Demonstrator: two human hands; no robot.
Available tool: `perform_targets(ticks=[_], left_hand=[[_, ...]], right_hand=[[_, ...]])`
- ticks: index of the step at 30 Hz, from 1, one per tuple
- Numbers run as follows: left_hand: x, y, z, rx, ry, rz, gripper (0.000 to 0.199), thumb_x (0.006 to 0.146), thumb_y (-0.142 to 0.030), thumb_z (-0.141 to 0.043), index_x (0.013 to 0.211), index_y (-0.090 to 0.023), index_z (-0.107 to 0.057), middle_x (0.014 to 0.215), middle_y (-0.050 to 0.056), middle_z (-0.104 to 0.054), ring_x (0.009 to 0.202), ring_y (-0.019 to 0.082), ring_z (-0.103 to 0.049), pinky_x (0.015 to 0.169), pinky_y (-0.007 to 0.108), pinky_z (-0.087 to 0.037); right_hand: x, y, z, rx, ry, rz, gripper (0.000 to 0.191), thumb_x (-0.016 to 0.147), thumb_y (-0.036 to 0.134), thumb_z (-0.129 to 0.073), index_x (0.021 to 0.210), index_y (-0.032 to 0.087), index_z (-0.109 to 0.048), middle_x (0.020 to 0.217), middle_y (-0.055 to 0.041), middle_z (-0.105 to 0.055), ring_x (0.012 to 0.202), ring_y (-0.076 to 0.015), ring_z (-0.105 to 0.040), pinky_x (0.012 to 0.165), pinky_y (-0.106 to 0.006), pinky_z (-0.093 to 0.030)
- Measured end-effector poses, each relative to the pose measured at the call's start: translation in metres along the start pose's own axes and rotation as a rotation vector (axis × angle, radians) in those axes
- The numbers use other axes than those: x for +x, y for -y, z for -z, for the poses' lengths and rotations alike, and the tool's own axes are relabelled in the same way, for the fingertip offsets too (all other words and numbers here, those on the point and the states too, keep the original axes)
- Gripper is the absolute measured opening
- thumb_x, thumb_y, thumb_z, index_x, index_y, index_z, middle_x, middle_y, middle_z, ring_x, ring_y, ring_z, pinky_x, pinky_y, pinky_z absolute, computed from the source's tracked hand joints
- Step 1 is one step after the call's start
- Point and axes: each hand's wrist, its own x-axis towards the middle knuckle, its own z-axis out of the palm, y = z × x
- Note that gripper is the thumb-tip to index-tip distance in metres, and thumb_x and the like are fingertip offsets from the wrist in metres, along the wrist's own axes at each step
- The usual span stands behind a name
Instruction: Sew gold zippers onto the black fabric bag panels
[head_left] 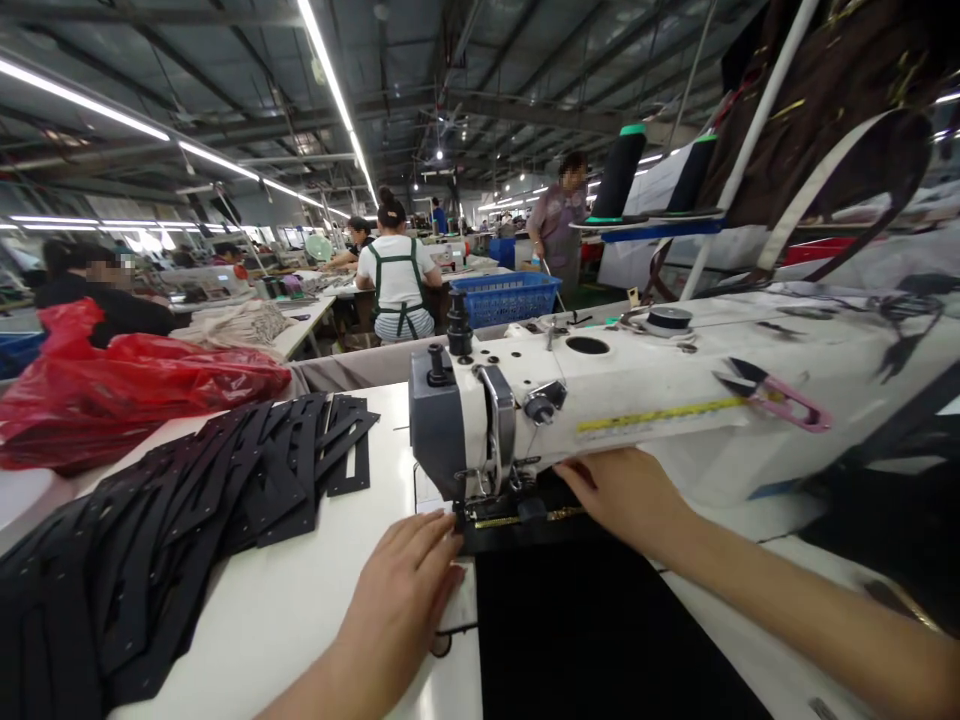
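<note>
A black fabric piece (592,620) lies under the needle area of a white sewing machine (675,400) and hangs toward me. Along its far edge runs a zipper (559,515) with gold-coloured teeth, close to the presser foot (517,500). My left hand (405,590) lies flat with stretched fingers, its fingertips at the left edge of the fabric beside the machine head. Under the machine arm, my right hand (630,495) has bent fingers closed at the fabric's far edge, right of the needle; some fingertips are hidden.
Black slotted strips (172,540) are heaped on the white table (292,630) at left, with a red plastic bag (135,380) behind. Pink-handled snips (787,398) rest on the machine arm. Thread cones (619,180) stand above. A blue basket (506,298) and people are beyond.
</note>
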Motion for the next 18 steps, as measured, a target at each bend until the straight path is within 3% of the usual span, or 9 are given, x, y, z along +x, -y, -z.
perform_targets(ticks=[2,5,8,10,15,18], left_hand=[[0.003,0.008,-0.002,-0.027,0.044,-0.063,0.021,0.087,-0.011,-0.044,0.099,-0.016,-0.059,0.103,0.011,-0.066,0.097,0.022,-0.061,0.089,0.044,-0.046],[0.013,0.010,-0.004,-0.077,0.072,0.018,0.020,0.084,-0.009,-0.043,0.091,-0.017,-0.061,0.088,0.006,-0.069,0.082,0.018,-0.065,0.085,0.038,-0.048],[0.021,0.007,0.000,-0.051,0.042,0.156,0.020,0.085,-0.011,-0.042,0.083,-0.017,-0.061,0.073,0.003,-0.067,0.070,0.019,-0.064,0.069,0.033,-0.050],[0.023,0.005,0.003,-0.046,0.032,0.186,0.020,0.085,-0.012,-0.042,0.082,-0.017,-0.061,0.072,0.003,-0.066,0.070,0.019,-0.063,0.068,0.032,-0.049],[0.013,0.003,-0.005,-0.059,0.053,0.066,0.021,0.084,-0.009,-0.045,0.089,-0.020,-0.062,0.085,0.002,-0.067,0.080,0.016,-0.063,0.090,0.039,-0.041],[0.007,0.003,-0.013,0.019,0.037,-0.029,0.020,0.084,-0.009,-0.046,0.093,-0.019,-0.061,0.088,0.004,-0.065,0.084,0.018,-0.061,0.091,0.041,-0.040]], right_hand=[[-0.022,0.019,-0.001,0.042,0.048,0.124,0.018,0.088,0.021,-0.049,0.071,0.017,-0.057,0.073,-0.0032,-0.058,0.068,-0.0173,-0.056,0.066,-0.034,-0.048],[-0.045,0.048,-0.011,0.098,0.063,0.320,0.018,0.085,0.013,-0.044,0.085,0.017,-0.062,0.086,-0.0084,-0.061,0.077,-0.0217,-0.058,0.069,-0.036,-0.048],[-0.041,0.064,-0.026,0.067,0.103,0.276,0.027,0.083,0.014,-0.049,0.108,0.010,-0.058,0.095,-0.0130,-0.062,0.084,-0.0257,-0.059,0.072,-0.039,-0.049],[-0.030,0.066,-0.034,0.073,0.154,0.224,0.031,0.083,0.018,-0.054,0.112,0.008,-0.056,0.096,-0.0131,-0.063,0.085,-0.0264,-0.060,0.074,-0.040,-0.049],[-0.026,0.068,-0.037,0.074,0.160,0.264,0.024,0.080,0.014,-0.056,0.104,0.013,-0.062,0.090,-0.0088,-0.065,0.077,-0.0245,-0.061,0.070,-0.038,-0.050],[-0.030,0.068,-0.036,0.074,0.079,0.352,0.017,0.080,0.011,-0.052,0.091,0.014,-0.065,0.078,-0.0067,-0.064,0.068,-0.0219,-0.060,0.064,-0.036,-0.051]])
